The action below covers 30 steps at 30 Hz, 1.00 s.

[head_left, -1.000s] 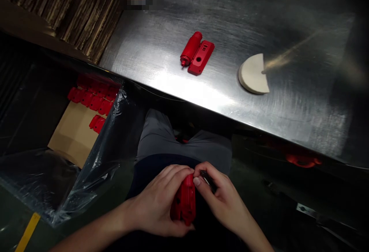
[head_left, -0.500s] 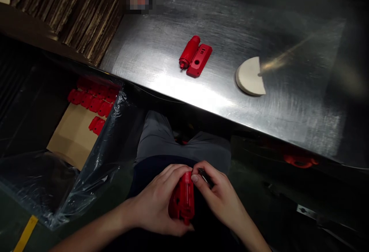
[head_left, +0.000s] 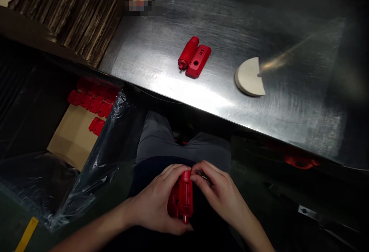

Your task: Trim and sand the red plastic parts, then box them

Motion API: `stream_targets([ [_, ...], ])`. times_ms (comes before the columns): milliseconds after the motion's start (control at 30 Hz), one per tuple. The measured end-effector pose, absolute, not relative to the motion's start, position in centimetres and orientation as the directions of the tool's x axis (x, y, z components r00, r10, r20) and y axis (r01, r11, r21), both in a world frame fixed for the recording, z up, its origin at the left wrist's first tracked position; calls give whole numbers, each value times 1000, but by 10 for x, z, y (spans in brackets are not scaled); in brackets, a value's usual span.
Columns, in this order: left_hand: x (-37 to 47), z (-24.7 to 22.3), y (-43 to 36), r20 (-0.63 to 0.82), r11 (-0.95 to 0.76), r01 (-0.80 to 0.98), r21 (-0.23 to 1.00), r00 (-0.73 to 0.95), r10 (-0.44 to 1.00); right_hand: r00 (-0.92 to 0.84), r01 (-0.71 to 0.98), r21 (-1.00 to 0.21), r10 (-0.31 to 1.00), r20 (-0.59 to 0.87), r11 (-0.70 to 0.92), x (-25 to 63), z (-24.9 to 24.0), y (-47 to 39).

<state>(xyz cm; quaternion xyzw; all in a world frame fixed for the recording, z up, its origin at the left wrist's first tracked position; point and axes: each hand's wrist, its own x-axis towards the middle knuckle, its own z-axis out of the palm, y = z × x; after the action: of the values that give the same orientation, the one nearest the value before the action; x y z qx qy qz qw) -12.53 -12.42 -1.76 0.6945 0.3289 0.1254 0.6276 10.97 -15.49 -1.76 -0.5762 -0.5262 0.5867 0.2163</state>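
My left hand (head_left: 157,202) grips a red plastic part (head_left: 180,200) above my lap, near the bottom centre of the view. My right hand (head_left: 216,192) touches the top end of that part with its thumb and fingers, and a small dark tool (head_left: 204,175) shows between its fingers. On the steel table (head_left: 201,98) lies another red part, a cylinder joined to a flat plate (head_left: 193,56), apart from both hands. A pale half-round pad (head_left: 249,78) rests to its right.
To the left and lower down, a cardboard box lined with clear plastic (head_left: 72,136) holds several red parts (head_left: 92,102). Stacked corrugated cardboard (head_left: 72,9) stands at the upper left. A red object (head_left: 301,162) shows under the table edge at right.
My right hand's fingers have closed in over the top of the red part, hiding more of the dark tool. The part sits slightly lower and to the left in my left hand.
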Motion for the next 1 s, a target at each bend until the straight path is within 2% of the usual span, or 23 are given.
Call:
stream_targets([
  [200, -124, -15, -122, -295, 52, 337, 940, 727, 619, -248, 405, -864, 873, -420, -301, 109, -20, -155],
  [467, -122, -16, -121, -377, 143, 372, 917, 692, 616, -228, 343, -861, 856, -464, -376, 105, -20, -155],
  [1000, -121, -17, -120, -401, 163, 382, 910, 702, 588, -233, 358, -847, 841, -488, -392, 108, -24, -153],
])
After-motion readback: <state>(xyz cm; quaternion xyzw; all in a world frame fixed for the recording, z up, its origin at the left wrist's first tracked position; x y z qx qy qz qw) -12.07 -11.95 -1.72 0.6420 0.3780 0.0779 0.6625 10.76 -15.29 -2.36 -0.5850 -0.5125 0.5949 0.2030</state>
